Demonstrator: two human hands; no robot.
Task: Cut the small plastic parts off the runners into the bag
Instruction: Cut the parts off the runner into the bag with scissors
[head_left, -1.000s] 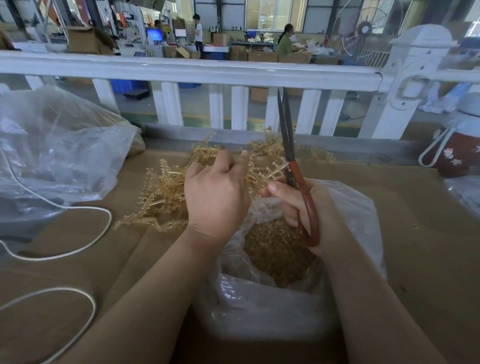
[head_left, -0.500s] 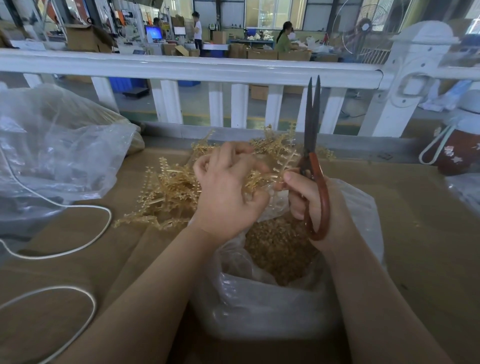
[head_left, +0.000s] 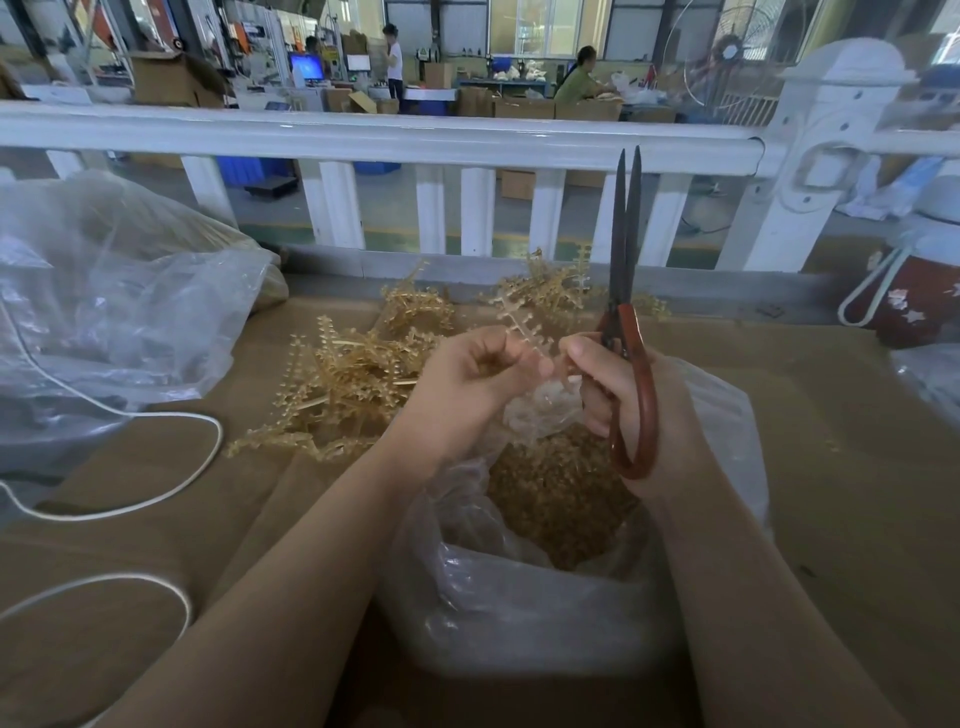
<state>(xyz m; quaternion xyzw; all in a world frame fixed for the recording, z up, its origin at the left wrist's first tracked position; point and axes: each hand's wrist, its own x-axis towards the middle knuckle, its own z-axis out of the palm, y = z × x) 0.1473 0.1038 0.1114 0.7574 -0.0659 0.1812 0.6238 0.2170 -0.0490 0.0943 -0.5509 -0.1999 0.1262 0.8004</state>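
Observation:
My left hand (head_left: 467, 384) pinches a pale amber runner (head_left: 522, 325) lined with small parts, held above the open clear bag (head_left: 519, 613). The bag holds a heap of cut amber parts (head_left: 556, 493). My right hand (head_left: 618, 395) grips red-handled scissors (head_left: 626, 312); their dark blades point straight up and are closed. The right thumb and forefinger reach toward the runner's near end. A pile of uncut runners (head_left: 358, 379) lies on the brown table behind my left hand.
A large crumpled clear bag (head_left: 104, 312) fills the left side. A white cord (head_left: 156, 493) loops over the table (head_left: 857, 519). A white railing (head_left: 384, 137) runs across the back. A red floral container (head_left: 914, 306) stands at the far right.
My left hand lifted one runner out of the pile and drew it back over the bag. My right hand with the scissors shifted right and turned the blades upright.

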